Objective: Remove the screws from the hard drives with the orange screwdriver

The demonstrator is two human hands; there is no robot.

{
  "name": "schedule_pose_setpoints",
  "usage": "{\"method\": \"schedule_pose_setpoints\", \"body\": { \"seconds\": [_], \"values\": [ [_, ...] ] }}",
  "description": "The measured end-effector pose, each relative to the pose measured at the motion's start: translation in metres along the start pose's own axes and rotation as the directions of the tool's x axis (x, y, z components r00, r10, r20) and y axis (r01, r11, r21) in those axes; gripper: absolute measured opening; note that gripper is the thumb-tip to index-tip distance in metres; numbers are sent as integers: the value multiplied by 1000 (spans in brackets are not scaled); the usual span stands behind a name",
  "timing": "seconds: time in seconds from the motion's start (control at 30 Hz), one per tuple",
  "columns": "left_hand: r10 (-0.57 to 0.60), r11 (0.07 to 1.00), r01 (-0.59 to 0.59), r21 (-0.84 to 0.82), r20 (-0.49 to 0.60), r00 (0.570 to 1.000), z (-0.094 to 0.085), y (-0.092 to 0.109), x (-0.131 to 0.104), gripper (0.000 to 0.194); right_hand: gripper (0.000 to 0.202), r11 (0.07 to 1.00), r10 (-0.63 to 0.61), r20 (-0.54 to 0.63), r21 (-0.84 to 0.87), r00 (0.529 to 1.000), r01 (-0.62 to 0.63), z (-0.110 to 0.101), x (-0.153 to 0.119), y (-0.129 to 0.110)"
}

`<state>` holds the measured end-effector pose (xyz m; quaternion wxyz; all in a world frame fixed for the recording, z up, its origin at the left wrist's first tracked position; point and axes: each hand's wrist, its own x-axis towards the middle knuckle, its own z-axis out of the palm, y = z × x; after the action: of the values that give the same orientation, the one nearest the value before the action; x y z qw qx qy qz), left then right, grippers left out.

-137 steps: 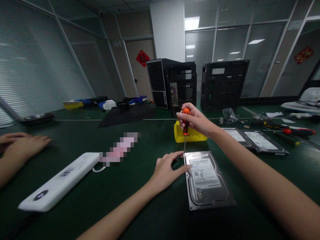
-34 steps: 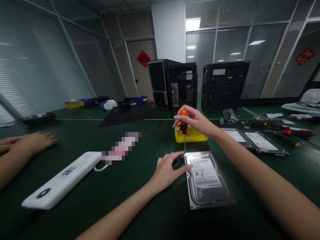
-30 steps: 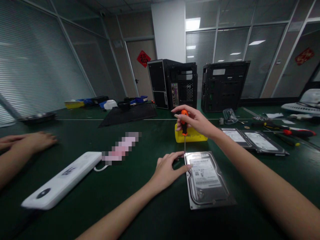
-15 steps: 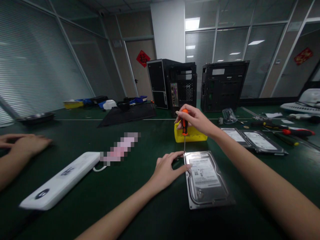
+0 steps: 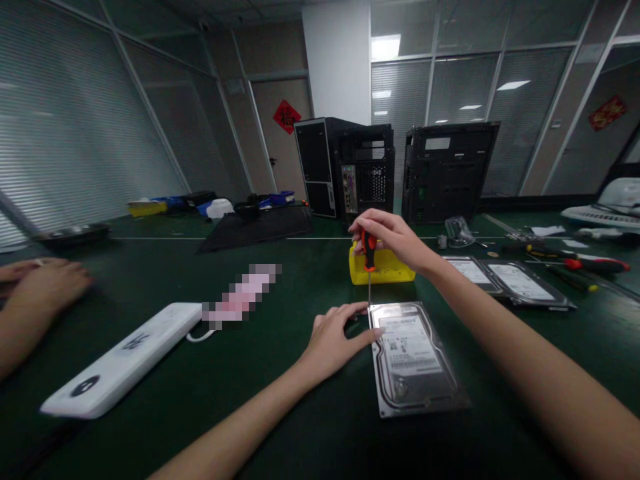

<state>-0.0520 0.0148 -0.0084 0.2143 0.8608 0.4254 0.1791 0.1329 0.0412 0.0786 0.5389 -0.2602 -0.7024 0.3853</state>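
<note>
A silver hard drive (image 5: 413,360) with a white label lies flat on the green table. My left hand (image 5: 340,337) grips its left edge, thumb on the top face and fingers at the upper left corner. Above that corner, my right hand (image 5: 387,237) is closed round the handle of an orange and black screwdriver (image 5: 369,251). The screwdriver stands upright, its tip at the drive's upper left corner. Just behind it is a yellow tray (image 5: 395,270).
Two more hard drives (image 5: 523,281) and several hand tools (image 5: 595,265) lie to the right. Computer cases (image 5: 450,173) stand behind. At left are a white power strip (image 5: 125,360) and another person's hands (image 5: 53,287).
My right fingers have shifted slightly round the screwdriver's handle, which has turned. My left hand and the drive have stayed in place. The other person's hands have moved slightly left.
</note>
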Motion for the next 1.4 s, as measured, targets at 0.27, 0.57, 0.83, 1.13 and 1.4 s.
{"method": "schedule_pose_setpoints", "body": {
  "seconds": [0.27, 0.57, 0.83, 1.13, 1.4],
  "values": [
    [-2, 1000, 2, -13, 6, 1000, -2, 2, -1, 58, 15, 999, 8, 2, -45, 1000, -8, 5, 0, -2],
    [-10, 1000, 10, -11, 17, 1000, -2, 3, -1, 60, 29, 992, 75, 61, 93, 995, -80, 0, 0, 5],
    [-1, 1000, 1, -4, 3, 1000, 0, 1, 0, 59, 19, 995, 88, 11, 48, 996, -88, 2, 0, 0],
    [6, 1000, -6, -3, -3, 1000, 0, 1, 0, 58, 17, 996, 84, 6, -42, 996, -83, -2, -1, -4],
    [1, 1000, -1, 7, -14, 1000, -1, 2, -2, 59, 21, 995, 82, -90, -54, 993, -87, 1, -2, 3]
  ]
}}
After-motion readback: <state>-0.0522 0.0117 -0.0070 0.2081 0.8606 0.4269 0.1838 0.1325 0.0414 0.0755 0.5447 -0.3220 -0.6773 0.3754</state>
